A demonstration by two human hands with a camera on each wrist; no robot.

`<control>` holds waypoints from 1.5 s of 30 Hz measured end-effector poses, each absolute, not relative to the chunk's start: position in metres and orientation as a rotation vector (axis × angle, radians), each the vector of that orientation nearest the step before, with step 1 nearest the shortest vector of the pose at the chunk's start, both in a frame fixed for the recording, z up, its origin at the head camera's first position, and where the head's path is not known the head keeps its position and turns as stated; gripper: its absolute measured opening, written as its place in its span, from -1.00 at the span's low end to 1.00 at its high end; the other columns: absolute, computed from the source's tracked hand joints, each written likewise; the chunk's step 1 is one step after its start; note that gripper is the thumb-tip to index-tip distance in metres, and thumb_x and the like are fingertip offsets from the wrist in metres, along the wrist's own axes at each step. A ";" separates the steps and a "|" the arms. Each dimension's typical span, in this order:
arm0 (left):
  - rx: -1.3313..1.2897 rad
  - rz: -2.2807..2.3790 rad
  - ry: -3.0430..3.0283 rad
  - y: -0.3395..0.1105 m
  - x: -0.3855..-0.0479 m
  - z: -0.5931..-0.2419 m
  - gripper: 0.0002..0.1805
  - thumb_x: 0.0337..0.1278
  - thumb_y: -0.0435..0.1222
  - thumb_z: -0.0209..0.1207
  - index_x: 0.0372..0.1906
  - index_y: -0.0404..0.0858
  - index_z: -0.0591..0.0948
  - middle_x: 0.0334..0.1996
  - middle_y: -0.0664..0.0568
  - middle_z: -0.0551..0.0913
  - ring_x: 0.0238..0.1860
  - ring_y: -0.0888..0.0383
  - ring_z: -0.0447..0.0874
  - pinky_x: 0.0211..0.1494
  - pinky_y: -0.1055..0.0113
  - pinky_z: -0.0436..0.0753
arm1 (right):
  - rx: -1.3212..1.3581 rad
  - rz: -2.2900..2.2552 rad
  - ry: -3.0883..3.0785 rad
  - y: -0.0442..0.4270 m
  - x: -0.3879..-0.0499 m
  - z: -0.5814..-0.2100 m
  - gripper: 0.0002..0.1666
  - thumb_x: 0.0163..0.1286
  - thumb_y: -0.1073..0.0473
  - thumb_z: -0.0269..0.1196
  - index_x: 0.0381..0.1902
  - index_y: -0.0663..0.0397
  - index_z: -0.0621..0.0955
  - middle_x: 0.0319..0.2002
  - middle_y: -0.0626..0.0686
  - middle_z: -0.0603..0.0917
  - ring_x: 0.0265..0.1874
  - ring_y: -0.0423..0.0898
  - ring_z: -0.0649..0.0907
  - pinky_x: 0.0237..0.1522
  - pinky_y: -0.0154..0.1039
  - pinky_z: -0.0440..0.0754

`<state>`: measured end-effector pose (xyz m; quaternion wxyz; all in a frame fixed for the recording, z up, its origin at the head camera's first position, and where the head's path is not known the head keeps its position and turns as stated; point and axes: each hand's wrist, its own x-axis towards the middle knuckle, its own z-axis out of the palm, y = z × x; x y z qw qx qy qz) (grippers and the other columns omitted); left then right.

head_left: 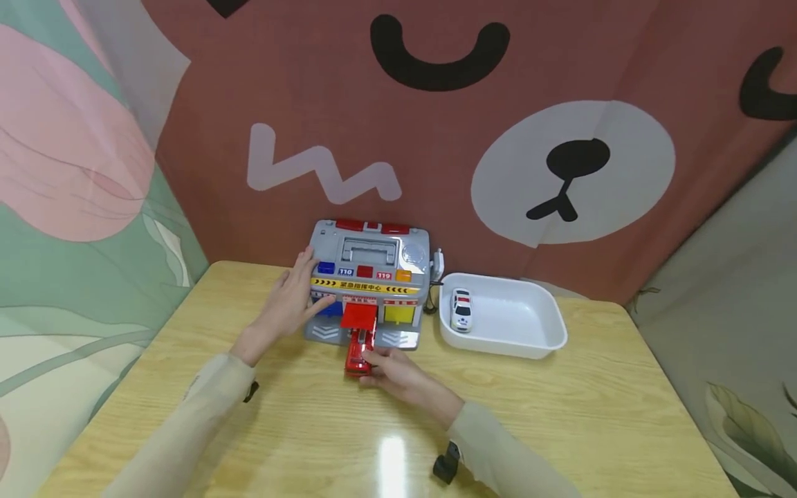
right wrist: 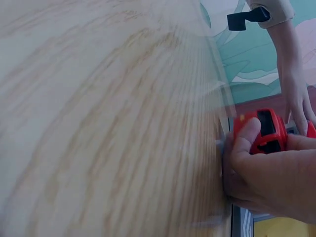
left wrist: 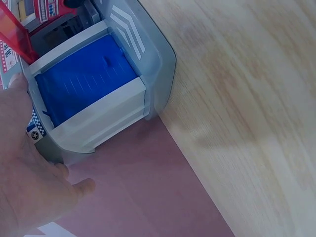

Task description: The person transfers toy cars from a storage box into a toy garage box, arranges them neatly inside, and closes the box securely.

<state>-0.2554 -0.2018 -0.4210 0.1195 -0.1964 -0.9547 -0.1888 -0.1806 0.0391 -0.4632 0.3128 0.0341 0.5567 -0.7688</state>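
Note:
A grey toy garage (head_left: 320,245) stands on the table, with blue, red and yellow doors along its front. Its red middle door (head_left: 359,315) is raised, while the blue door (left wrist: 86,79) hangs down. My left hand (head_left: 286,297) rests on the garage's left side, fingers extended over the wall and thumb by the front. Between the thumb and fingers of my right hand (head_left: 401,377) is a red toy fire truck (head_left: 358,360). The truck's far end lies under the raised door; its near end sticks out over the front ramp. My right hand hides part of its side.
Right of the garage stands a white plastic tray (head_left: 504,349) with a white toy police car (head_left: 461,311) inside. A small white piece (head_left: 438,264) sits at the garage's right side. Behind the wooden table (head_left: 299,429) hangs a bear-print cloth (head_left: 436,138).

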 end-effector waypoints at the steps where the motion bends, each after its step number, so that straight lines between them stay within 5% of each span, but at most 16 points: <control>1: -0.577 -0.551 -2.792 -0.201 -0.256 -0.421 0.00 0.26 0.23 0.01 0.48 -0.40 0.00 0.53 -0.18 -0.25 0.50 -0.15 -0.22 0.37 -0.26 0.06 | 0.084 -2.045 1.474 0.038 -0.181 -0.464 -0.51 0.49 0.25 0.07 0.21 0.54 0.33 0.03 0.32 0.55 -0.20 -0.02 0.60 -0.06 -0.19 0.62; 16: -0.572 -0.577 -2.792 -0.201 -0.255 -0.422 0.00 0.24 0.19 0.09 0.49 -0.39 0.00 0.54 -0.14 -0.26 0.51 -0.11 -0.26 0.39 -0.23 0.03 | 0.223 -2.145 1.442 0.030 -0.189 -0.461 -0.47 0.46 0.25 0.12 0.28 0.43 0.33 0.13 0.33 0.51 -0.12 0.01 0.60 -0.01 -0.16 0.60; 31: -0.562 -0.585 -2.804 -0.200 -0.253 -0.421 0.00 0.24 0.20 0.06 0.49 -0.38 -0.01 0.54 -0.14 -0.27 0.51 -0.11 -0.25 0.39 -0.24 0.03 | 0.190 -2.144 1.598 0.030 -0.193 -0.467 -0.25 0.19 0.60 0.20 0.31 0.48 0.17 0.01 0.39 0.54 -0.26 -0.04 0.65 0.00 -0.14 0.61; 45: -0.562 -0.643 -2.787 -0.199 -0.254 -0.422 -0.02 0.26 0.18 0.07 0.49 -0.36 -0.01 0.54 -0.13 -0.29 0.51 -0.11 -0.28 0.39 -0.24 0.03 | 0.089 -2.053 1.675 0.041 -0.208 -0.476 -0.62 0.38 0.35 0.19 0.05 0.57 0.44 -0.16 0.44 0.66 -0.24 0.12 0.73 -0.17 -0.12 0.68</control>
